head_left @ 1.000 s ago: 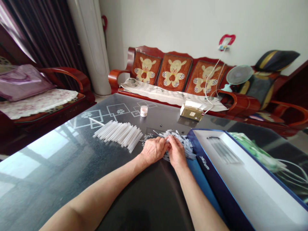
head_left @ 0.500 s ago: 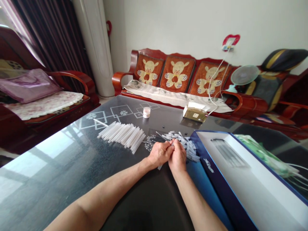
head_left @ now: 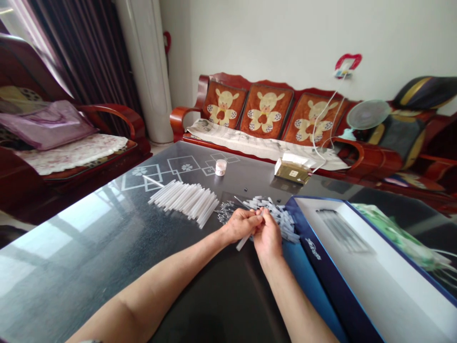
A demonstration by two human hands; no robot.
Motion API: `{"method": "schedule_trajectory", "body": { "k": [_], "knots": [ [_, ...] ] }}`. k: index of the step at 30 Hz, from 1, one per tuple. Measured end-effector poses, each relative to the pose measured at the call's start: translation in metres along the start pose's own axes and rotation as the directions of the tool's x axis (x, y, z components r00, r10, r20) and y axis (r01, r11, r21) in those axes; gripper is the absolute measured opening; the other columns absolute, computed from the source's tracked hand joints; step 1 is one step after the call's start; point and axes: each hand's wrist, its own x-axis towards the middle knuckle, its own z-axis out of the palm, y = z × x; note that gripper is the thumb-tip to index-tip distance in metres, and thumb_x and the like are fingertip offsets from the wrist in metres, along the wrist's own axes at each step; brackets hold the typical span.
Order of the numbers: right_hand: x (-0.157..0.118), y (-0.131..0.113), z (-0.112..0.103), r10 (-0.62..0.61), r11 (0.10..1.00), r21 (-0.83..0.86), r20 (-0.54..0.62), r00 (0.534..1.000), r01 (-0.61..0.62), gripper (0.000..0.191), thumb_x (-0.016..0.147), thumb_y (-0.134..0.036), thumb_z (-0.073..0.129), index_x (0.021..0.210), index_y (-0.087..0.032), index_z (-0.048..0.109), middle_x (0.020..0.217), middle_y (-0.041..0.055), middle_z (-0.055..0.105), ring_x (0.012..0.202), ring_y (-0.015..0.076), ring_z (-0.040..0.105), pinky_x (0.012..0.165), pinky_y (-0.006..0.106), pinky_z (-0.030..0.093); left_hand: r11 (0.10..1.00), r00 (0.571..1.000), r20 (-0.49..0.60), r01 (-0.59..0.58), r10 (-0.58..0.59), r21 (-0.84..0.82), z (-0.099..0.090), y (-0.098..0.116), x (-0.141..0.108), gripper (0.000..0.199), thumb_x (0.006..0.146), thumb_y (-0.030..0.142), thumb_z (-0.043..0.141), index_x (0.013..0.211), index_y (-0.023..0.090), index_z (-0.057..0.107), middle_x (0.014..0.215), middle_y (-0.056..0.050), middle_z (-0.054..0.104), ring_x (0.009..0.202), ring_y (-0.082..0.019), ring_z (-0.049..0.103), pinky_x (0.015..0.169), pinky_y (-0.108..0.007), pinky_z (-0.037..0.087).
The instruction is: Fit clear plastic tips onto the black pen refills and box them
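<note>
My left hand point(head_left: 243, 225) and right hand point(head_left: 267, 237) are pinched closed on one white plastic tube point(head_left: 243, 242), just over a loose pile of white tubes point(head_left: 280, 220) on the desk point(head_left: 89, 247).

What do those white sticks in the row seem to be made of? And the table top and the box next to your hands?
The white sticks look like plastic: milky, translucent, softly sheened, though the look alone can't confirm it. The table top seems to be glass, glossy and mirroring the window light. The box looks like coated card, with thin folded walls and a printed blue outside.
</note>
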Motion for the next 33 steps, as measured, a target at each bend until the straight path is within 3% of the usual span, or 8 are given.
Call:
{"method": "schedule_trajectory", "body": {
  "k": [6,10,14,17,20,23,27,33],
  "knots": [
    [0.005,0.002,-0.005,0.000,1.000,-0.015,0.044,0.999,0.001,0.020,0.073,-0.039,0.067,0.077,-0.021,0.060,0.072,-0.0015,0.064,0.074,0.0157,0.066,0.077,0.034,0.057,0.972,0.986,0.018,0.164,-0.163,-0.172,0.001,0.007,-0.001,0.042,0.068,0.053,0.068,0.056,0.015,0.055,0.040,0.005,0.044,0.032,-0.005,0.033,0.034,-0.021,0.023],
    [0.020,-0.020,-0.011,-0.022,1.000,-0.001,0.021,1.000,0.023,0.021,0.077,-0.042,0.065,0.074,-0.022,0.057,0.067,-0.0028,0.061,0.067,0.0135,0.064,0.076,0.035,0.057,0.929,0.946,0.147,0.313,-0.288,-0.196,0.000,0.013,-0.005,0.044,0.070,0.057,0.066,0.063,0.015,0.055,0.041,0.005,0.045,0.031,-0.006,0.034,0.034,-0.021,0.025],
    [0.023,-0.034,-0.018,-0.218,0.974,-0.061,-0.023,0.976,0.217,0.024,0.076,-0.043,0.067,0.083,-0.021,0.060,0.069,-0.0041,0.060,0.068,0.0124,0.064,0.078,0.034,0.055,0.990,0.996,0.051,0.067,-0.074,0.124,-0.012,0.022,-0.005,0.046,0.077,0.059,0.056,0.067,0.014,0.060,0.048,0.004,0.048,0.040,-0.007,0.040,0.042,-0.021,0.031],
    [0.013,-0.026,-0.022,-0.460,0.795,-0.383,0.126,0.879,0.471,0.027,0.081,-0.045,0.062,0.092,-0.021,0.063,0.076,-0.0001,0.064,0.074,0.0155,0.063,0.083,0.036,0.052,0.729,0.972,-0.083,-0.107,0.219,0.676,-0.036,0.031,0.000,0.039,0.084,0.047,0.053,0.066,0.015,0.065,0.055,0.000,0.056,0.056,-0.011,0.052,0.054,-0.021,0.035],
    [0.006,-0.016,-0.029,-0.579,0.491,-0.586,0.334,0.744,0.645,0.025,0.083,-0.043,0.059,0.092,-0.021,0.066,0.087,0.0058,0.068,0.087,0.0204,0.062,0.090,0.039,0.048,0.392,0.915,-0.272,0.143,0.297,0.909,-0.071,0.041,0.003,0.032,0.087,0.043,0.051,0.079,0.020,0.072,0.066,-0.004,0.066,0.067,-0.016,0.061,0.061,-0.023,0.039],
    [0.008,-0.014,-0.034,-0.620,0.351,-0.621,0.407,0.671,0.701,0.021,0.083,-0.040,0.057,0.091,-0.022,0.067,0.091,0.0074,0.068,0.091,0.0222,0.061,0.090,0.040,0.047,0.158,0.896,-0.369,0.338,0.246,0.928,-0.107,0.051,0.003,0.035,0.089,0.043,0.047,0.088,0.022,0.074,0.084,-0.009,0.072,0.081,-0.023,0.066,0.067,-0.027,0.044],
    [0.013,-0.016,-0.038,-0.637,0.340,-0.625,0.397,0.661,0.703,0.020,0.083,-0.037,0.057,0.092,-0.022,0.067,0.091,0.0074,0.068,0.090,0.0220,0.062,0.089,0.039,0.048,0.038,0.880,-0.458,0.457,0.127,0.889,-0.138,0.056,0.002,0.034,0.088,0.042,0.048,0.094,0.022,0.075,0.092,-0.011,0.073,0.091,-0.025,0.066,0.072,-0.028,0.046],
    [0.016,-0.013,-0.040,-0.649,0.268,-0.637,0.435,0.624,0.723,0.019,0.086,-0.033,0.054,0.094,-0.021,0.067,0.090,0.0074,0.068,0.088,0.0212,0.062,0.085,0.037,0.048,-0.040,0.886,-0.455,0.459,0.091,0.887,-0.153,0.045,-0.002,0.035,0.087,0.041,0.049,0.100,0.020,0.073,0.101,-0.012,0.072,0.095,-0.024,0.066,0.077,-0.028,0.047]
  ]
}}
